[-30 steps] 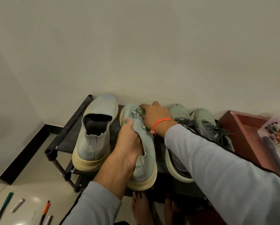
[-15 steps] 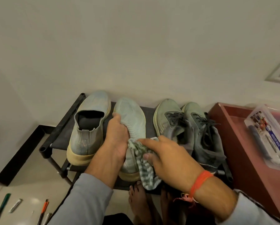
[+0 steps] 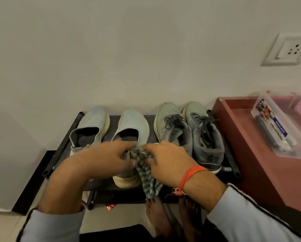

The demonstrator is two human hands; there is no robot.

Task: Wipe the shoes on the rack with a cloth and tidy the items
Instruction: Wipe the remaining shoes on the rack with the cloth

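Both my hands, left hand (image 3: 109,158) and right hand (image 3: 167,163), pinch the striped cloth (image 3: 146,172) over the heel of the pale slip-on shoe (image 3: 134,126); its toe points away from me, toward the wall, on the rack (image 3: 231,165).

The person wears a pale grey long-sleeved top; the left sleeve (image 3: 55,226) is pushed up the forearm, ending in a soft cuff at about 7 o'clock in the view. The right sleeve (image 3: 247,217), at 5 o'clock, carries a thin dark piping line along its seam. The right wrist bears an orange thread band (image 3: 190,177) wound in several strands, with a frayed pinkish knot hanging beneath. Both feet (image 3: 156,217) are bare at 6 o'clock
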